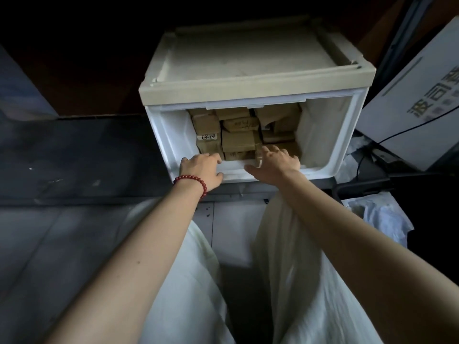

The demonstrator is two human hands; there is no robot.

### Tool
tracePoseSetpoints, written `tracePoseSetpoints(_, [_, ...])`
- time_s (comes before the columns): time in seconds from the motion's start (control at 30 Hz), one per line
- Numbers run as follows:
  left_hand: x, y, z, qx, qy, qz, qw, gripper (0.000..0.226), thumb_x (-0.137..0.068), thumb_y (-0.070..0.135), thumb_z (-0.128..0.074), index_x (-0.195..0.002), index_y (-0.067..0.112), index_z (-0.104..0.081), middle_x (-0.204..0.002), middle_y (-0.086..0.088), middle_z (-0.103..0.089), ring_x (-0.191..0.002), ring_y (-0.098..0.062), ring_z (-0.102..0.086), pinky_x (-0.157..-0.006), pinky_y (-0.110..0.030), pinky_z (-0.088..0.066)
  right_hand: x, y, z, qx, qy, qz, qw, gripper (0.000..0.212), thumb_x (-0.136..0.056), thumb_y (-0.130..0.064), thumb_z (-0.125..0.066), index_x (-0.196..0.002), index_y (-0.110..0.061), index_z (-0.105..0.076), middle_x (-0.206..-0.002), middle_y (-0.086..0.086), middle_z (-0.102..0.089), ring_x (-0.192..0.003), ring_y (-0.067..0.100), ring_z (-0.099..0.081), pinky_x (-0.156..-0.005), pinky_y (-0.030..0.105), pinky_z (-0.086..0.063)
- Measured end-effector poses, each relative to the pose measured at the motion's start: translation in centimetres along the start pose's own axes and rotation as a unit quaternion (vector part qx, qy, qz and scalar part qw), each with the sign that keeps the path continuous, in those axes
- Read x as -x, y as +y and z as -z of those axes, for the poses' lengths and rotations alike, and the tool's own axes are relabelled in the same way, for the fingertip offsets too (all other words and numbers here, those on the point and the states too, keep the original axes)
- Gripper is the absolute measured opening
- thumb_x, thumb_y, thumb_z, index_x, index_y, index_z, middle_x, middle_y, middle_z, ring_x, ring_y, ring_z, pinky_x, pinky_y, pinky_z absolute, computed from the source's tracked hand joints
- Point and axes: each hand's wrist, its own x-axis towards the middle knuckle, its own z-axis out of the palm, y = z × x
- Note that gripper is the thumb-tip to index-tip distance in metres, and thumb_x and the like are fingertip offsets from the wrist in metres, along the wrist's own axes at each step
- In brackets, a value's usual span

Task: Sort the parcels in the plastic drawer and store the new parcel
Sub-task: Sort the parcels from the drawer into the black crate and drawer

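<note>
Our left grip (pixel 202 167) clasps the plastic drawer (pixel 236 175) by its front wall; our right grip (pixel 275 161), released, lies on the front-right parcel (pixel 291 146).

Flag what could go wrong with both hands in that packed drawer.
1. The parcels are piled unevenly up near the cabinet frame; shifting the front ones under the right hand could tip the pile or jam the drawer on closing.
2. The left hand sits at the drawer's front wall; a push inward might pinch its fingers.
</note>
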Motion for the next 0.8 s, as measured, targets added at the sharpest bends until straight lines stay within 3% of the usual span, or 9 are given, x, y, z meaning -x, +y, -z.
tracePoseSetpoints(0.23, [-4.9,0.1,-0.6,0.078,-0.018,0.012,0.997,0.044,-0.095,0.04,-0.052,-0.136,0.026,-0.045,-0.136,-0.001,-0.054,-0.12,-0.024,-0.053,-0.098,-0.042,-0.045,-3.1,2.7,-0.3,0.032,-0.018,-0.045,0.998,0.076,-0.087,-0.064,-0.051,-0.144,-0.017,-0.032,-0.146,0.01,-0.035,-0.134,0.032,-0.035,-0.102,0.044,-0.037])
tracePoseSetpoints(0.37, [-7.6,1.7,-1.6,0.133,-0.032,0.0,0.991,0.048,-0.095,0.037,-0.053,-0.14,0.024,-0.041,-0.139,-0.003,-0.049,-0.117,-0.022,-0.053,-0.074,-0.028,-0.046,-5.2,3.9,-0.7,0.018,-0.016,-0.081,0.996,0.076,-0.088,-0.064,-0.05,-0.145,-0.017,-0.029,-0.148,0.011,-0.032,-0.134,0.033,-0.034,-0.1,0.043,-0.038])
tracePoseSetpoints(0.57, [-12.0,5.4,-4.3,0.201,-0.082,-0.027,0.976,0.057,-0.095,0.026,-0.057,-0.146,0.018,-0.032,-0.147,-0.012,-0.036,-0.13,-0.027,-0.042,-0.095,-0.031,-0.041,-8.6,5.7,-2.1,-0.016,-0.026,-0.115,0.993,0.076,-0.089,-0.055,-0.056,-0.148,-0.022,-0.022,-0.152,0.01,-0.023,-0.135,0.035,-0.032,-0.101,0.045,-0.038])
tracePoseSetpoints(0.67, [-13.8,7.1,-5.5,0.206,-0.086,-0.044,0.974,0.06,-0.092,0.017,-0.06,-0.146,0.018,-0.034,-0.155,-0.011,-0.024,-0.141,-0.029,-0.027,-0.112,-0.041,-0.032,-10.0,6.2,-2.9,-0.018,-0.041,-0.116,0.992,0.075,-0.089,-0.051,-0.057,-0.149,-0.026,-0.02,-0.152,0.009,-0.02,-0.137,0.035,-0.028,-0.102,0.045,-0.039])
tracePoseSetpoints(0.8, [-15.8,7.7,-7.3,0.189,-0.105,-0.061,0.974,0.066,-0.086,0.022,-0.066,-0.144,0.022,-0.036,-0.151,-0.007,-0.031,-0.135,-0.029,-0.036,-0.108,-0.048,-0.037,-11.7,7.2,-3.7,-0.019,-0.047,-0.123,0.991,0.073,-0.089,-0.049,-0.059,-0.148,-0.026,-0.022,-0.151,0.01,-0.021,-0.135,0.038,-0.029,-0.102,0.045,-0.038])
